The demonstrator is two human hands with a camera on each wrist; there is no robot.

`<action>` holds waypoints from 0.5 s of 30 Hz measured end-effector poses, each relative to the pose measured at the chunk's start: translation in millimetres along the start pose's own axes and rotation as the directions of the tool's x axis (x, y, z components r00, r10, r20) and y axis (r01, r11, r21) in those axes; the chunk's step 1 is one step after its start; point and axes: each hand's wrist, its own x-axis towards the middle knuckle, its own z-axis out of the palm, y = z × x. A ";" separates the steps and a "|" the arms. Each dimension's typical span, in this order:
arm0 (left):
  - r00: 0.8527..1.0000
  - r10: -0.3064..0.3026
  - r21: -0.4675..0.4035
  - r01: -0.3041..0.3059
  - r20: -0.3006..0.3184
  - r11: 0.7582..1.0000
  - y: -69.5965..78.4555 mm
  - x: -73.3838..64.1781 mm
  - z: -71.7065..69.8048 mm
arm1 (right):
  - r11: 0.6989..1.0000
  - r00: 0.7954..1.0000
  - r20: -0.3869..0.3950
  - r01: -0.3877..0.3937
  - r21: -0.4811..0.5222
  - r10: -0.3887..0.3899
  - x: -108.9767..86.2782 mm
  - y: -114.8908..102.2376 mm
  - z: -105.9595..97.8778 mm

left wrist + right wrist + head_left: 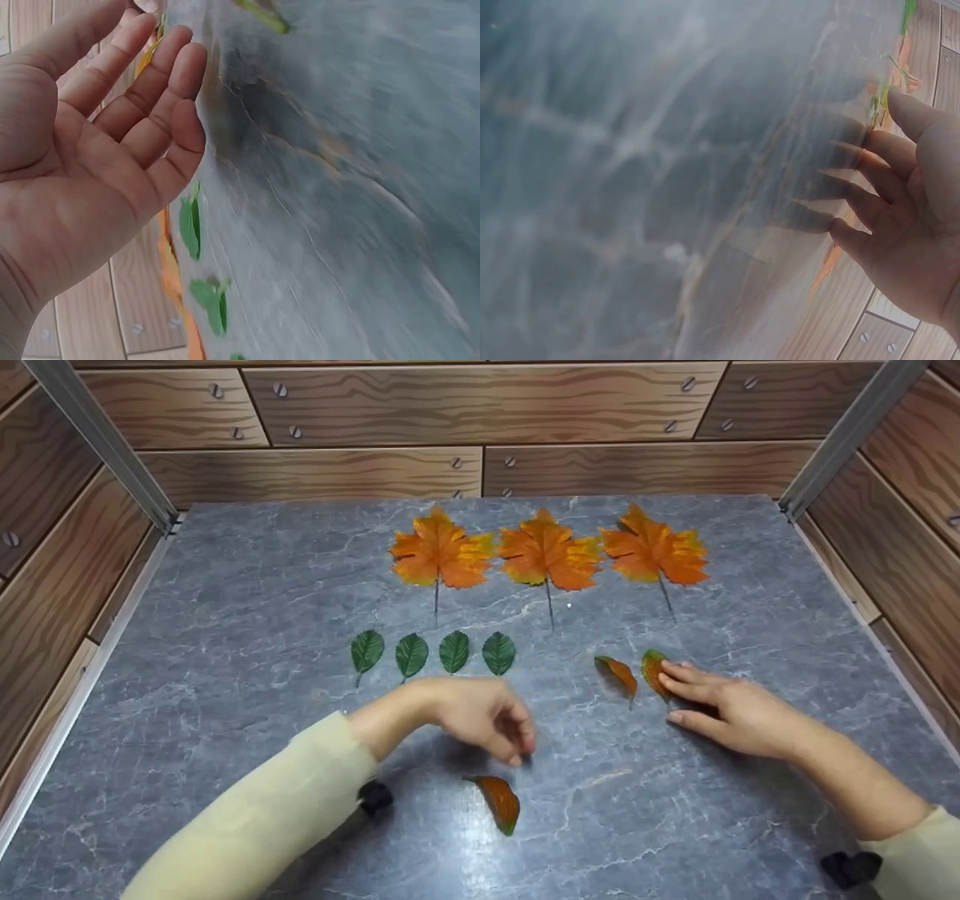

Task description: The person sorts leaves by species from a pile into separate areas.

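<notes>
My right hand [739, 716] reaches in from the right, its fairly straight fingertips resting on a small orange-green leaf [652, 669]. Just left of that leaf lies a curled orange leaf [619, 675] with a green edge. My left hand [476, 716] hovers over the tabletop, loosely bent, and the left wrist view shows its palm [82, 187] with nothing held. Below it in the head view, another curled orange-brown leaf [501, 804] lies on its own. Beyond the left hand, several small green leaves form a row, the rightmost leaf [499, 652] being closest to it.
Three large orange maple leaves stand in a row at the back: left leaf [441, 551], middle leaf [549, 551], right leaf [654, 547], stems toward me. The grey marbled tabletop [247, 585] is bordered by wood-patterned walls [480, 405] and metal rails [105, 442].
</notes>
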 end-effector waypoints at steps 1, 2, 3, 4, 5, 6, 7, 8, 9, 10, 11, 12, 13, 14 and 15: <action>1.000 -0.004 -0.003 0.004 -0.001 1.000 -1.2 -4.5 1.1 | 1.000 1.000 0.002 0.000 0.000 0.000 -0.1 -0.1 -0.2; 1.000 -0.010 -0.002 0.010 -0.004 1.000 -2.0 -9.0 2.1 | 1.000 1.000 0.001 0.000 0.000 0.000 0.0 -0.1 -0.3; 1.000 -0.017 -0.001 0.017 -0.010 1.000 -3.5 -12.8 3.2 | 1.000 1.000 0.001 0.000 0.001 0.000 0.0 -0.1 -0.5; 1.000 -0.023 -0.003 0.023 -0.015 1.000 -5.2 -16.0 4.2 | 1.000 1.000 0.002 -0.001 0.002 0.001 0.1 -0.1 -0.7; 0.999 -0.029 -0.008 0.029 -0.021 1.000 -6.5 -18.9 5.3 | 1.000 1.000 0.003 -0.001 0.002 0.001 0.2 -0.2 -0.9; 0.999 -0.035 -0.012 0.035 -0.029 0.999 -8.0 -21.4 6.5 | 1.000 1.000 0.002 0.000 0.001 0.000 0.2 -0.2 -1.1; 0.998 -0.041 -0.011 0.041 -0.040 0.999 -9.2 -23.6 7.9 | 1.000 1.000 0.002 0.000 0.000 0.000 0.2 -0.3 -1.2; 0.998 -0.046 -0.010 0.046 -0.050 0.999 -10.5 -25.3 9.5 | 1.000 1.000 0.001 0.000 -0.001 0.000 0.3 -0.4 -1.2; 0.997 -0.050 -0.009 0.049 -0.059 0.999 -11.5 -26.7 11.2 | 1.000 1.000 0.001 -0.001 -0.002 0.001 0.2 -0.5 -1.1; 0.996 -0.051 -0.006 0.050 -0.069 0.999 -12.1 -27.9 13.0 | 1.000 1.000 0.001 -0.001 -0.003 0.001 0.2 -0.7 -1.0; 0.996 -0.052 -0.003 0.052 -0.078 0.999 -12.6 -28.8 14.8 | 1.000 1.000 0.000 -0.001 -0.004 0.001 0.1 -0.8 -0.8; 0.995 -0.053 0.005 0.053 -0.086 0.999 -13.1 -29.5 16.6 | 1.000 1.000 -0.002 0.000 -0.004 0.000 0.0 -1.0 -0.6; 0.994 -0.052 0.020 0.054 -0.095 0.998 -13.4 -30.1 18.2 | 1.000 1.000 -0.003 0.001 -0.004 -0.001 -0.1 -1.1 -0.4; 0.994 -0.050 0.035 0.054 -0.101 0.998 -13.5 -30.4 19.7 | 1.000 1.000 -0.005 0.001 -0.004 -0.001 -0.2 -1.2 -0.2; 0.993 -0.048 0.050 0.054 -0.108 0.997 -13.4 -30.7 21.0 | 1.000 1.000 -0.007 0.001 -0.003 -0.001 -0.3 -1.2 0.0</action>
